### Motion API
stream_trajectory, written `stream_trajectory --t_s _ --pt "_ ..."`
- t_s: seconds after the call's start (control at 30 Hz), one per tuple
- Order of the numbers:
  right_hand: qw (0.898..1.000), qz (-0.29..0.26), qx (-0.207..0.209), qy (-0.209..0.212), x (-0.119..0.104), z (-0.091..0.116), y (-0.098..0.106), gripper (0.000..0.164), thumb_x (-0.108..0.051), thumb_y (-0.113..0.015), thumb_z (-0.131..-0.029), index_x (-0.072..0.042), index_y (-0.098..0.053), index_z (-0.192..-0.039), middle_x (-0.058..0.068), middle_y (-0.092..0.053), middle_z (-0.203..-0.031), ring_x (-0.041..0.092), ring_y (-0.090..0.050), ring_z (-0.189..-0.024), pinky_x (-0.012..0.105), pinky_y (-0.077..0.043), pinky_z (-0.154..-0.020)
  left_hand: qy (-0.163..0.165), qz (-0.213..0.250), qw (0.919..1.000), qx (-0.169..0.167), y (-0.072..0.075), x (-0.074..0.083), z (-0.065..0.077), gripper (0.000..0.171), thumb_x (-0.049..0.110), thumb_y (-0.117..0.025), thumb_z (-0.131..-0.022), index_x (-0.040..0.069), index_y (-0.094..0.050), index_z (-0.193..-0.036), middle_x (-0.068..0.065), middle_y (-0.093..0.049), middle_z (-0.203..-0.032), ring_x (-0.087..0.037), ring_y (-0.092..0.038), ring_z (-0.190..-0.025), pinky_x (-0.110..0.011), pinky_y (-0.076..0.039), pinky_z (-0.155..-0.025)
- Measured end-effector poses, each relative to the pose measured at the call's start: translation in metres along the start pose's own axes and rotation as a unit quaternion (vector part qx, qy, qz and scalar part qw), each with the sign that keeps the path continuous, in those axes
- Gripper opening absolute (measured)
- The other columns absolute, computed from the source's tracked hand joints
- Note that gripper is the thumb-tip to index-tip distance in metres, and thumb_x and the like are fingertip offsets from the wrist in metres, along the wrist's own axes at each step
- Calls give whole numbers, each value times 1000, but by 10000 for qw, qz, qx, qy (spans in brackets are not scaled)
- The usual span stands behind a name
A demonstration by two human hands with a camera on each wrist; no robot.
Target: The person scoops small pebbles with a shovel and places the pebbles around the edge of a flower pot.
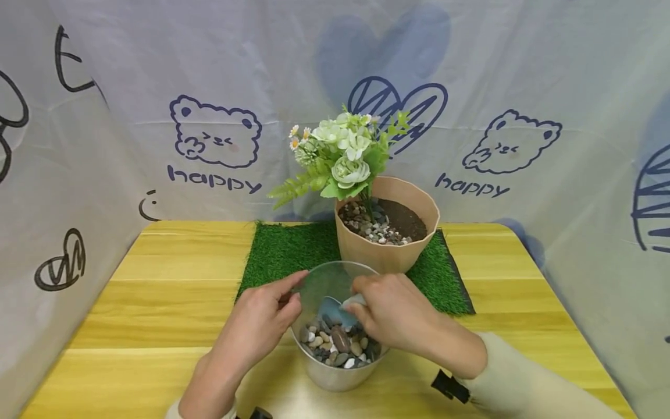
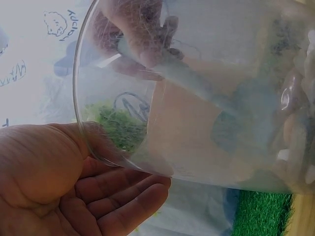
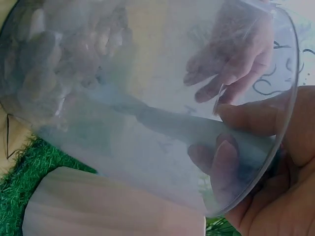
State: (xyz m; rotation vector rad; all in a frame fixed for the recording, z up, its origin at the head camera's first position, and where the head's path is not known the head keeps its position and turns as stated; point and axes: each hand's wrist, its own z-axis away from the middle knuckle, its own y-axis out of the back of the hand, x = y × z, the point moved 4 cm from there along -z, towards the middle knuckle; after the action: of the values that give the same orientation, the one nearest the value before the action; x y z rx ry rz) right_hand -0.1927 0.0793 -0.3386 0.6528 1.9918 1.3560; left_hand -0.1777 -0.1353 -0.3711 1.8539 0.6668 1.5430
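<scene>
A clear plastic bucket [image 1: 335,375] holds mixed pebbles [image 1: 342,344], among them a large brown one. In the head view my right hand [image 1: 389,311] reaches over the bucket's right rim and grips the pale handle of a small blue trowel [image 1: 335,312]. The trowel's blade dips down to the stones. Through the cloudy wall in the right wrist view, fingers wrap the trowel handle [image 3: 182,125]. My left hand [image 1: 262,320] holds the bucket's left rim, its thumb at the inner side and its loosely bent fingers [image 2: 133,206] along the outside.
Behind the bucket, a peach flowerpot [image 1: 387,256] with soil, stones and white-green artificial flowers [image 1: 348,154] stands on a green turf mat [image 1: 293,247]. The mat lies on a yellow wood-grain table [image 1: 157,314]. Printed cloth [image 1: 293,70] hangs around the table.
</scene>
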Motion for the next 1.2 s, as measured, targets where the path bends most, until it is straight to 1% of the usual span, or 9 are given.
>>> stream_trajectory --t_s 0.17,0.27,0.37,0.47,0.63,0.7,0.87,1.13,1.2 --pt "10000 -25 -91 31 -3 -3 1 15 -21 -80 -92 -12 -68 -87 -6 -60 -70 9 -52 -57 26 -44 -53 -37 18 10000 40 -1 1 0 48 16 -60 -100 23 -64 -147 8 -58 -67 -5 -42 -48 -24 -39 -43" --pt "9994 -7 -325 113 -5 -7 2 15 -23 -78 -94 -11 -70 -89 -3 -67 -75 12 -59 -62 29 -50 -58 -10 60 10000 47 -1 1 0 48 15 -60 -100 23 -64 -147 8 -60 -69 -6 -44 -49 -25 -40 -43" --pt "9988 -93 -482 54 -5 -8 6 15 -24 -78 -95 -10 -73 -93 -2 -71 -79 11 -61 -64 29 -51 -60 53 74 10000 -38 -1 1 -1 48 16 -59 -101 25 -64 -148 7 -56 -66 -6 -40 -48 -24 -37 -43" --pt "9982 -218 -556 -80 -5 -7 6 14 -23 -78 -95 -11 -72 -91 -4 -68 -76 10 -57 -62 27 -47 -57 72 54 9999 -97 -1 2 -1 49 17 -58 -101 27 -63 -148 7 -52 -62 -5 -37 -47 -24 -35 -43" --pt "9968 -334 -684 -259 -2 -11 1 14 -23 -77 -95 -10 -75 -94 -2 -72 -78 13 -63 -64 30 -53 -62 89 53 9999 -66 -1 1 0 48 17 -58 -101 27 -63 -148 7 -53 -63 -6 -38 -46 -24 -35 -42" --pt "9948 -450 -783 -467 3 -13 1 12 -23 -77 -94 -11 -77 -94 -3 -72 -77 12 -64 -64 31 -55 -64 93 65 9999 -69 -1 1 0 48 17 -59 -101 27 -63 -148 7 -54 -63 -5 -38 -46 -24 -36 -42" --pt "9872 -774 -1043 -928 9 -17 2 11 -25 -76 -94 -16 -75 -88 -9 -66 -70 8 -58 -63 30 -51 -63 30 -3 10000 -4 0 -1 1 49 18 -59 -101 28 -63 -148 8 -51 -62 -4 -38 -47 -24 -36 -43" --pt "9779 -1096 -1448 -1034 7 -11 2 12 -24 -76 -94 -17 -74 -86 -11 -64 -67 8 -54 -56 28 -47 -56 59 26 10000 -6 0 -1 1 49 16 -59 -100 27 -63 -148 8 -51 -62 -4 -36 -47 -23 -34 -43" --pt "9770 -1134 -1474 -1039 5 -9 3 12 -25 -76 -94 -18 -73 -85 -12 -62 -66 8 -54 -56 28 -47 -56 30 18 10000 -3 -1 0 1 49 16 -59 -100 26 -63 -148 8 -51 -62 -4 -36 -47 -23 -34 -42"
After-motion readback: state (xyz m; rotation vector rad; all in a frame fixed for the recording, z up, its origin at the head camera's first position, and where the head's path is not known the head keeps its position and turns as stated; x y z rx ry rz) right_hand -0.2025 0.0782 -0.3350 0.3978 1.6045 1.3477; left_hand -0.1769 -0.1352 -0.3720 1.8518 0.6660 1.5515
